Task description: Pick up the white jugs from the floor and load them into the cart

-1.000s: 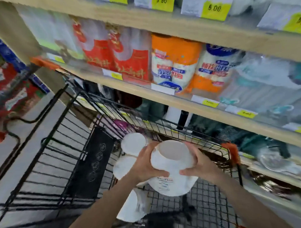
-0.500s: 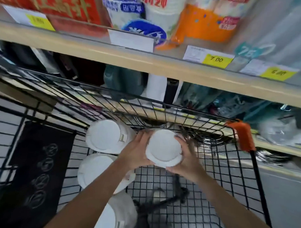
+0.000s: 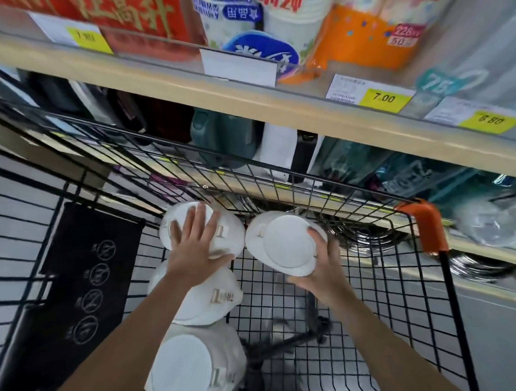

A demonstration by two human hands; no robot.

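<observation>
Several white jugs stand in the black wire cart (image 3: 364, 286). My right hand (image 3: 321, 270) grips a white jug (image 3: 284, 243) by its round top, low inside the cart near the far wall. My left hand (image 3: 195, 245) lies flat with straight fingers on the top of the neighbouring jug (image 3: 229, 232) at the far left. Two more jugs stand in a row toward me: one (image 3: 206, 299) under my left forearm and one (image 3: 186, 365) at the near edge.
Store shelves (image 3: 283, 108) with paper goods and price tags rise just beyond the cart. An orange corner guard (image 3: 425, 224) caps the cart's far right rim. A black panel with round icons (image 3: 87, 277) hangs on the cart's left side. Steel bowls sit on the low shelf behind.
The jug held in both hands has gone down to the cart's far wall. My left hand let go of it and moved left onto the neighbouring jug's top.
</observation>
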